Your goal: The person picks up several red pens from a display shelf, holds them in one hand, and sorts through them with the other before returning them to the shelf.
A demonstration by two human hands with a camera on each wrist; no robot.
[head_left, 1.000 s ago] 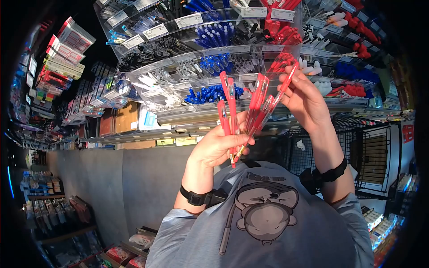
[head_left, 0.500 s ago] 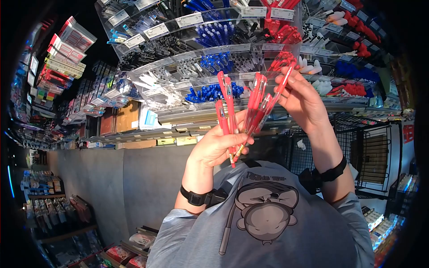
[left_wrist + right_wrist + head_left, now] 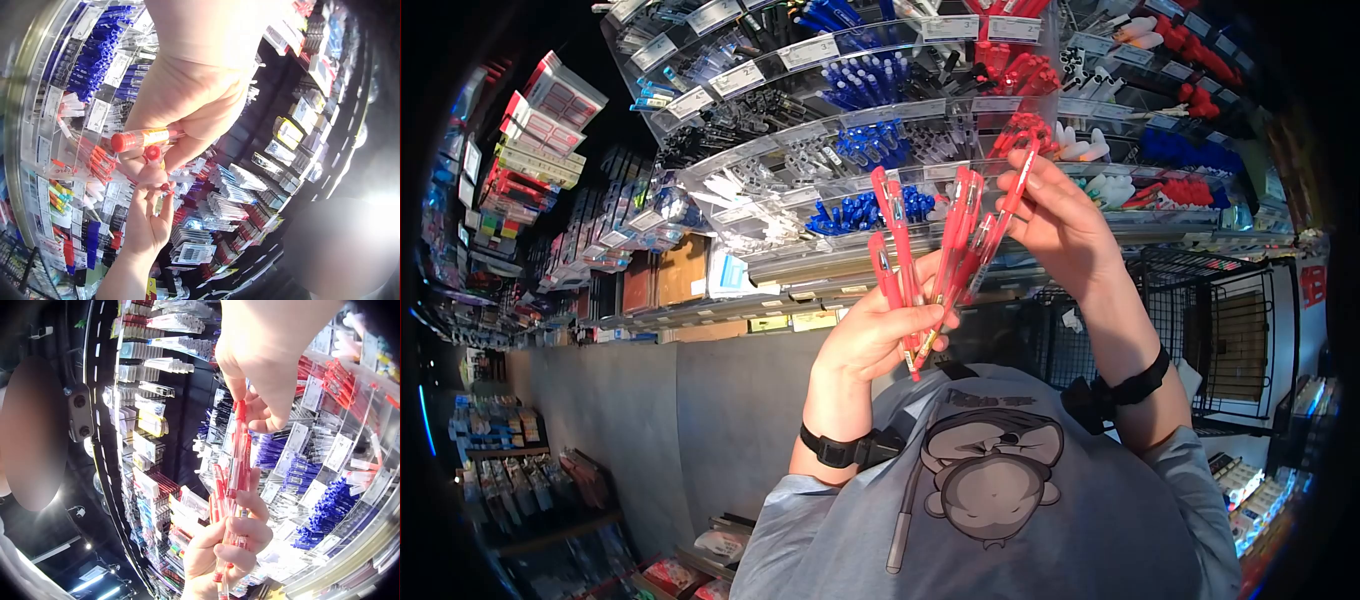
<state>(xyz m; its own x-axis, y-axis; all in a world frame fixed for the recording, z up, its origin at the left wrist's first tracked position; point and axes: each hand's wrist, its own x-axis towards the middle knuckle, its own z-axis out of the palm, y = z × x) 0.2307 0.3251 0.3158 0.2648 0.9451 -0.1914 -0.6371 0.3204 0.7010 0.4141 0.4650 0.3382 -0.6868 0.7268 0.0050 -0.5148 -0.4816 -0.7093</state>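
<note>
My left hand (image 3: 868,335) grips several red pens (image 3: 955,235) near their lower ends, and their capped tops fan out upward. My right hand (image 3: 1068,215) pinches the top of one red pen (image 3: 1019,188) at the right side of the fan. In the left wrist view, the round end of a red pen (image 3: 134,140) sticks out past the left palm. From the right wrist, the clear barrels of the pens (image 3: 239,450) run down between the right fingertips and the left hand (image 3: 228,550).
A tiered pen display (image 3: 820,140) with price labels stands in front, holding blue pens (image 3: 870,208), black ones and red ones (image 3: 1022,130). A black wire basket (image 3: 1200,330) is at the right. Hanging stationery packs (image 3: 545,130) line the left, beside the grey floor (image 3: 740,410).
Both hands and the pens have shifted slightly left in the head view, as the shelves did. The left grip and the right pinch stay the same.
</note>
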